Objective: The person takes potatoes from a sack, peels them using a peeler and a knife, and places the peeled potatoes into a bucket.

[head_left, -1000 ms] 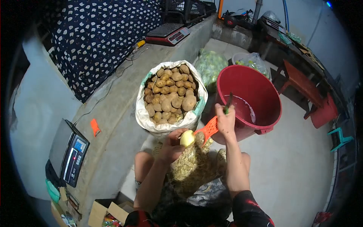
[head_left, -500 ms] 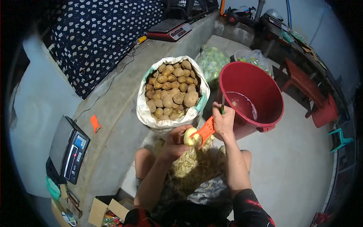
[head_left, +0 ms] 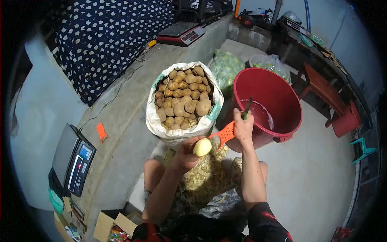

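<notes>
My left hand (head_left: 184, 156) is closed round a peeled, pale yellow potato (head_left: 202, 147) above my lap. My right hand (head_left: 243, 129) grips an orange peeler (head_left: 224, 134), its head a little to the right of the potato and apart from it. A small knife (head_left: 247, 108) with a green handle also sticks up out of that hand. Beneath both hands lies a heap of peelings (head_left: 201, 175). Just beyond stands a white sack (head_left: 151, 117) filled with unpeeled potatoes (head_left: 183, 94). The large red bucket (head_left: 278, 84), with some liquid inside, is beyond my right hand.
On the concrete ledge to the left are a digital scale (head_left: 80, 161) and another orange peeler (head_left: 101, 132). A red scale (head_left: 181, 33) sits farther back. Bagged green vegetables (head_left: 226, 66) stand behind the bucket. An open cardboard box (head_left: 105, 226) is at lower left.
My right hand has drawn the peeler away from the potato, and the knife now points up more visibly. The potato has turned slightly in my left hand.
</notes>
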`<state>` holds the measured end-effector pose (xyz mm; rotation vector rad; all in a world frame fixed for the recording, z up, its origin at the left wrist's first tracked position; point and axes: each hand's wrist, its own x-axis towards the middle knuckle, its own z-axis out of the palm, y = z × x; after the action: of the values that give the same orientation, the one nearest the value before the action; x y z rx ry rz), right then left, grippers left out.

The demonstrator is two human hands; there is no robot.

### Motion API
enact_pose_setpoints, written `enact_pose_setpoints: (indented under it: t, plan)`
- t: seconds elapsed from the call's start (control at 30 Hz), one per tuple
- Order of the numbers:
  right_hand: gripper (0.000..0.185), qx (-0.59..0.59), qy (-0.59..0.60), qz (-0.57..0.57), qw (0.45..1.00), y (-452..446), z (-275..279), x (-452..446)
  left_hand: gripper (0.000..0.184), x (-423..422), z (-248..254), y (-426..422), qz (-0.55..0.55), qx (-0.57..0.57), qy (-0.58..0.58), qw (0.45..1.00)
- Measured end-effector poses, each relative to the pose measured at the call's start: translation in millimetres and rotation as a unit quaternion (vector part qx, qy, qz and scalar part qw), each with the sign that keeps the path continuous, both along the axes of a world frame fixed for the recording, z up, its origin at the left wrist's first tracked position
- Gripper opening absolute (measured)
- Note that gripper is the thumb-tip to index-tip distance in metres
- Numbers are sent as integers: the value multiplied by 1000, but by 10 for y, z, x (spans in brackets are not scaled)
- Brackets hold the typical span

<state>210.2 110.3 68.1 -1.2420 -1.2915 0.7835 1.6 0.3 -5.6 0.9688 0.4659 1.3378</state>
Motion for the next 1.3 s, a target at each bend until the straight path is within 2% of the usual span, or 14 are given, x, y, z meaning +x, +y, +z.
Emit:
enact_pose_setpoints:
  t: [0.03, 0.1, 0.17, 0.3, 0.37, 0.5, 0.63, 0.73, 0.77, 0.83, 0.97, 1.17, 1.23, 1.3]
  plan:
    - [41, 16, -13, 19, 1000, -133, 166, -90, 71, 54, 107, -1, -57, -14, -137, 989]
    - [44, 111, -87, 52, 989, -307, 247, -162, 73, 142, 261, -59, -45, -34, -128, 990]
    - [43, 108, -12, 33, 993, -211, 148, -146, 75, 136, 287, -95, -34, -57, -113, 991]
    - [36, 6, 30, -18, 999, 36, 12, 43, 78, 49, 109, -5, -3, -32, 155, 987]
    - [36, 23, 27, 12, 999, -102, 76, -37, 75, 107, 42, -18, -34, -53, -119, 991]
    - [31, 97, -50, 45, 993, -211, 185, -62, 75, 131, 291, -147, -23, -77, -13, 997]
    - [37, -23, -20, -5, 1000, 25, 91, 130, 74, 51, 434, -132, -83, -43, -61, 994]
    - [34, 50, -47, 74, 995, -303, 326, -109, 75, 119, 418, -95, -68, -60, -45, 995]
    - [34, 81, -136, 90, 983, -357, 361, -84, 77, 131, 457, -107, -56, -49, -16, 997]
    - [35, 82, -55, 43, 994, -155, 152, -61, 78, 108, 417, -168, -47, -44, 14, 998]
    - [44, -26, -64, -14, 998, 131, -95, 221, 81, 7, 316, -113, -122, -61, -100, 986]
    - [42, -39, 24, 53, 998, 19, 6, 71, 76, 69, 235, -74, 9, -56, 54, 997]
    - [41, -7, -5, 53, 999, -120, 171, -29, 74, 104, 244, -79, -12, -62, -120, 991]
    - [41, 24, -33, 53, 998, -245, 316, -99, 75, 80, 245, -70, -18, -41, -79, 996]
